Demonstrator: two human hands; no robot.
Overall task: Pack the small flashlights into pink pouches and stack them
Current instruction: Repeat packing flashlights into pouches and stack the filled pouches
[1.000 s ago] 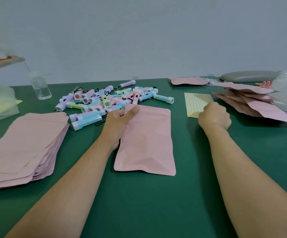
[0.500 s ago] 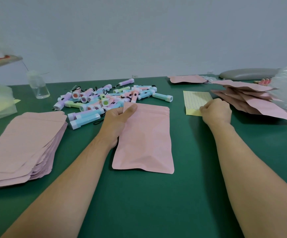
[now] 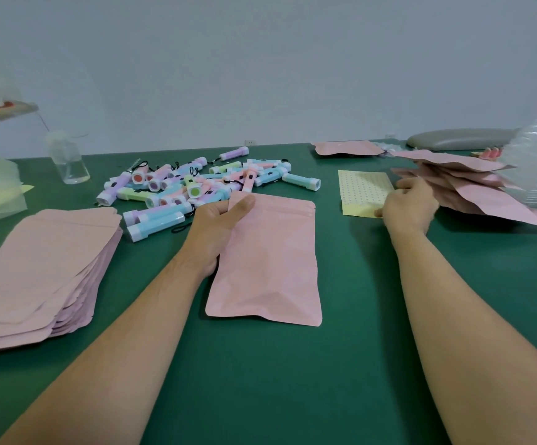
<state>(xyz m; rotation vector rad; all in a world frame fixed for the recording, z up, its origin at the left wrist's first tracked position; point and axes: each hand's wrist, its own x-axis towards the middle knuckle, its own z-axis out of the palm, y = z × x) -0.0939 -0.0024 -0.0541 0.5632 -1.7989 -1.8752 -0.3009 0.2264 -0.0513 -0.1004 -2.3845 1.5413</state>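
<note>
Meanwhile, at the green table [image 3: 341,364], I work with supplies ranged around both hands so each is one reach away. The stack of flat pouches [image 3: 35,261] lies well out to the left of my left hand [image 3: 219,229]. The pile of packed pouches [image 3: 472,187] sits just beyond and to the right of my right hand [image 3: 410,205], where finished work lands.

Between my forearms lies the pink pouch [image 3: 270,261], flat, its mouth pointing away from me. My left hand grips its far left corner, thumb [image 3: 243,203] on top and the other fingers hidden beneath. I judge that this pins the pouch for sealing or labelling. Whether a flashlight is already inside, I cannot tell.

The heap of small flashlights [image 3: 196,184] lies just past my left hand's fingertips. The yellow sticker sheet [image 3: 363,187] lies directly left of my right hand, whose fingers curl over its near right corner. Whether they pinch a sticker, I cannot tell.

Compared with a second ago, my left grip on the pouch is unchanged. My right hand has stayed at the sheet's edge, now lower at its near corner, with one fingertip showing on the paper.
</note>
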